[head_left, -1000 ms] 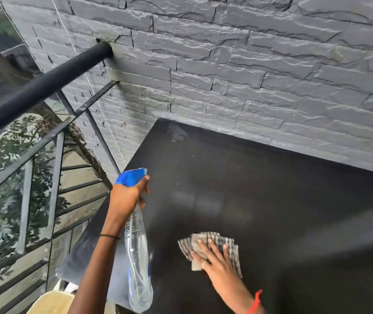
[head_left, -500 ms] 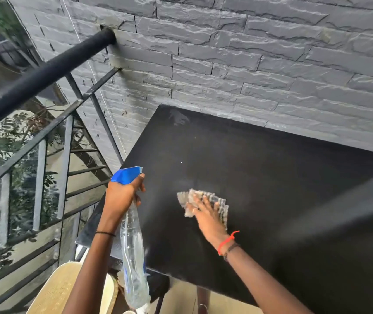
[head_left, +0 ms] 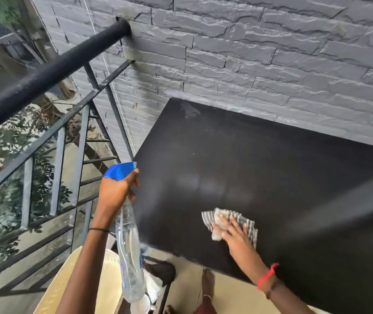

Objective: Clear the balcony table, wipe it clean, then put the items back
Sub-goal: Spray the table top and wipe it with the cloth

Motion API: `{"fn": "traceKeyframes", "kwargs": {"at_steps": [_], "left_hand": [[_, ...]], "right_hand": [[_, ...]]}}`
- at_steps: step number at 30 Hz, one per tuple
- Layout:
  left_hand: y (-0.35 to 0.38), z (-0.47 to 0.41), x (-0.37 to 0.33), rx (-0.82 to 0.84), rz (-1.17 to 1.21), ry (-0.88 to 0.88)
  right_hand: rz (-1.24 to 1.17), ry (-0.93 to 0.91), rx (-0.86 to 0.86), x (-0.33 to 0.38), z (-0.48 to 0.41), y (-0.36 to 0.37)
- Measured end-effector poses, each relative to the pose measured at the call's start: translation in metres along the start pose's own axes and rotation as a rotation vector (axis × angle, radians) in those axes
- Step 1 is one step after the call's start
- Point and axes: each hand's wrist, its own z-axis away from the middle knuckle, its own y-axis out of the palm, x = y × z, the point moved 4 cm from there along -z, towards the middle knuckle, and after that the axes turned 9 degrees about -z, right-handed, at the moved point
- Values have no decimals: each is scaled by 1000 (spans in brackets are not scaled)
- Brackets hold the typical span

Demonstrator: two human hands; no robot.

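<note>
Where the black tabletop (head_left: 271, 159) meets the grey stone wall (head_left: 249, 53), the count stands as follows. Spray bottle (head_left: 131, 257), one, clear body and blue head: held beside the tabletop's left edge, the left hand (head_left: 115, 191) with its grip clamped round the neck. Striped cloth (head_left: 209, 218), one: flat on the tabletop near the front edge, under the right hand (head_left: 235, 236), fingers straight and spread, grip apart. Cream chair (head_left: 85, 286), one, below the bottle. Black railing (head_left: 45, 75), one, at left. Wrist items, two: black band (head_left: 99, 230), red thread (head_left: 268, 276).
</note>
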Motion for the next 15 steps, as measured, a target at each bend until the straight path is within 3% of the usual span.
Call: {"fn": "traceKeyframes", "kwargs": {"at_steps": [2,7,11,15], "left_hand": [[-8,3,4,-12,-21,-1],[-26,13,17,-39,-36,-34],[-38,16,23,-46,-57,-46],[-48,10,26,-43,-56,-75]], "right_hand": [[16,45,-5,14,-38,-3],[34,-87,9,107,-95,4],[82,-260,104,169,-74,34],[137,-417,103,170,-25,51]]}}
